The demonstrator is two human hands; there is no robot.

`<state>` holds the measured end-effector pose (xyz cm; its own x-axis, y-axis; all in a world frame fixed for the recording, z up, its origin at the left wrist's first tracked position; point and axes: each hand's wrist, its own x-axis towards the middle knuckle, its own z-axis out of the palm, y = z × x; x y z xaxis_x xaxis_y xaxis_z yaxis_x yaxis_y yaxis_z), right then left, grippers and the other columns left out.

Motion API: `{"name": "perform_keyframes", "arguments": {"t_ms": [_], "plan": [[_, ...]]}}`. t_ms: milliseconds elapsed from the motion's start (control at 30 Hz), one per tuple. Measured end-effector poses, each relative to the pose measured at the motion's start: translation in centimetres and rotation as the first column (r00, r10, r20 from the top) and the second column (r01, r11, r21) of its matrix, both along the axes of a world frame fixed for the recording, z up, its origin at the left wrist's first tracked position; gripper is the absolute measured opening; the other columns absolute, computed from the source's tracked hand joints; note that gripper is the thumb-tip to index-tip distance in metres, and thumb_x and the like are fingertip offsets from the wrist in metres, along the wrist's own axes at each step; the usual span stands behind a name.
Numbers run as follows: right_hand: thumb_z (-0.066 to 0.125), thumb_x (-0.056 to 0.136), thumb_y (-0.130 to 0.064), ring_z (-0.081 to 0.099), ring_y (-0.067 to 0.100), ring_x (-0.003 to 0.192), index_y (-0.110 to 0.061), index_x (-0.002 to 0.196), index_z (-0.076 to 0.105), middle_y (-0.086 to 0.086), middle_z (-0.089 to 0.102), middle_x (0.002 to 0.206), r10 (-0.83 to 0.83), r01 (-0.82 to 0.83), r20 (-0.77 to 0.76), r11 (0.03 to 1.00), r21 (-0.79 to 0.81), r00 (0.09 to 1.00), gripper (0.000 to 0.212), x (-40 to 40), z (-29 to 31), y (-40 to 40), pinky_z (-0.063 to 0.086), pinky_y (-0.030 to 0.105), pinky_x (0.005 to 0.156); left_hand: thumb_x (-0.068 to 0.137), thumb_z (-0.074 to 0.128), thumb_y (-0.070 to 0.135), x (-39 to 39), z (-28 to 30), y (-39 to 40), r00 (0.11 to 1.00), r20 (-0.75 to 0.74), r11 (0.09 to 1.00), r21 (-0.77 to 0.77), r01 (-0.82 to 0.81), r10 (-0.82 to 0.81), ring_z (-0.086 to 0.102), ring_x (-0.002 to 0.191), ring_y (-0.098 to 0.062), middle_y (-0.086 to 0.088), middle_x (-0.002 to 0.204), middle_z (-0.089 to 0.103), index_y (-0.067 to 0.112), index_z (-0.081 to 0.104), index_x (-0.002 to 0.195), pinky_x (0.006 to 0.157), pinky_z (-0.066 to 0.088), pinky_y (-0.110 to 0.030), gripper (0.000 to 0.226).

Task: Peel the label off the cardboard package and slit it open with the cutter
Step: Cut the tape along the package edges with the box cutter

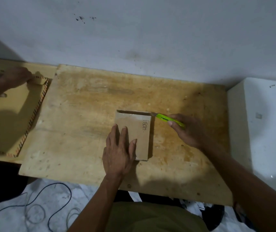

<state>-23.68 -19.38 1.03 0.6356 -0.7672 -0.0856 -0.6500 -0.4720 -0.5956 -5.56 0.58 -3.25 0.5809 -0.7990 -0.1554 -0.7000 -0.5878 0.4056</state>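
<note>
- Nearest: dark cables looped on a pale floor below the table's near edge.
- Left hand lies flat, palm down, on the near left part of the cardboard package; fingers straight and slightly spread, pressing on the top face.
- Cardboard package rests flat near the middle of the worn wooden table, long side running away from the person. Handwritten dark letters on its top, near the right edge. Pale strip along the far end of the top face.
- Right hand to the package's right, fingers curled around the green cutter, thumb on its near side.
- Cutter tip sits at the package's far right corner; blade itself too small to make out.
- Far left: another person's hand on a large tan envelope with striped edging, fingers gripping its far corner.
- White block at the right of the table.
- Farthest: grey wall, a few dark specks.
</note>
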Motion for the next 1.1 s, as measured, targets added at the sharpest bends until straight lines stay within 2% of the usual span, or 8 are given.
{"name": "perform_keyframes", "arguments": {"t_ms": [233,300,467,567,767,900,1000,1100], "plan": [[0.055,0.096,-0.040,0.049,0.005,0.055,-0.031,0.093,0.064,-0.001,0.058,0.067,-0.493,0.374,0.191,0.816,0.441,0.849,0.013,1.5,0.1,7.0,0.042,0.023,0.052,0.099,0.025,0.058,0.3,1.1,0.1,0.997,-0.074,1.000,-0.007,0.018,-0.019,0.030,0.143,-0.029,-0.004,0.163,0.017,0.027,0.030,0.151,0.097,0.051,-0.053,0.061],[0.054,0.096,-0.043,0.058,0.009,0.063,-0.032,0.097,0.063,-0.005,0.061,0.072,-0.607,0.447,0.185,0.728,0.521,0.773,0.014,2.2,-0.2,9.2,0.051,0.030,0.058,0.098,0.026,0.057,0.5,1.2,0.2,0.995,-0.094,0.999,-0.007,0.046,-0.046,0.027,0.144,-0.029,-0.003,0.163,0.016,0.027,0.030,0.151,0.099,0.050,-0.053,0.062],[0.050,0.098,-0.042,0.062,0.009,0.086,-0.035,0.105,0.060,-0.008,0.066,0.093,-0.744,0.547,0.163,0.603,0.580,0.648,0.014,4.4,0.0,14.7,0.045,0.018,0.064,0.089,0.044,0.056,2.1,2.3,-0.6,0.992,-0.059,0.993,0.010,0.116,-0.115,0.032,0.138,-0.034,-0.009,0.153,0.028,0.024,0.041,0.139,0.099,0.045,-0.056,0.060],[0.050,0.098,-0.042,0.061,0.004,0.094,-0.032,0.113,0.060,-0.009,0.067,0.101,-0.817,0.568,0.161,0.513,0.644,0.554,0.021,5.9,0.4,17.3,0.045,0.015,0.071,0.079,0.054,0.056,3.7,3.3,-1.8,0.976,-0.019,0.976,0.009,0.218,-0.218,0.025,0.142,-0.036,-0.008,0.155,0.025,0.024,0.039,0.142,0.109,0.033,-0.058,0.072],[0.051,0.096,-0.046,0.062,0.009,0.090,-0.036,0.095,0.061,-0.007,0.067,0.092,-0.942,0.712,0.141,0.324,0.623,0.305,0.014,9.6,-0.7,20.3,0.050,0.022,0.078,0.069,0.060,0.074,8.1,3.4,-6.8,0.838,-0.066,0.811,0.223,0.541,-0.541,-0.018,0.152,-0.027,0.001,0.166,-0.015,0.037,-0.004,0.157,0.115,-0.009,-0.070,0.114],[0.052,0.096,-0.047,0.062,0.016,0.094,-0.029,0.111,0.067,-0.005,0.068,0.098,-0.984,0.778,0.096,0.176,0.603,0.149,0.028,11.6,-0.7,21.0,0.048,0.028,0.085,0.075,0.060,0.074,9.3,3.7,-8.3,0.749,-0.093,0.703,0.287,0.651,-0.656,0.000,0.153,-0.027,-0.001,0.166,0.012,0.036,-0.001,0.157,0.115,-0.011,-0.069,0.109],[0.051,0.097,-0.045,0.059,0.011,0.088,-0.031,0.108,0.066,-0.015,0.061,0.088,-0.991,0.780,0.104,0.133,0.612,0.088,0.024,11.7,0.3,20.4,0.043,0.024,0.082,0.075,0.061,0.074,9.1,4.3,-7.5,0.780,-0.080,0.747,0.242,0.620,-0.621,0.022,0.147,-0.035,-0.006,0.155,0.034,0.038,0.001,0.156,0.118,-0.001,-0.066,0.107],[0.054,0.096,-0.045,0.062,0.013,0.085,-0.034,0.095,0.064,-0.012,0.063,0.086,-0.988,0.770,0.135,0.139,0.623,0.069,0.015,11.1,0.8,18.7,0.045,0.023,0.075,0.076,0.060,0.074,8.7,5.0,-5.7,0.854,-0.078,0.833,0.189,0.520,-0.515,0.042,0.128,-0.037,-0.014,0.140,0.046,0.041,0.005,0.154,0.110,0.029,-0.056,0.102]]}}
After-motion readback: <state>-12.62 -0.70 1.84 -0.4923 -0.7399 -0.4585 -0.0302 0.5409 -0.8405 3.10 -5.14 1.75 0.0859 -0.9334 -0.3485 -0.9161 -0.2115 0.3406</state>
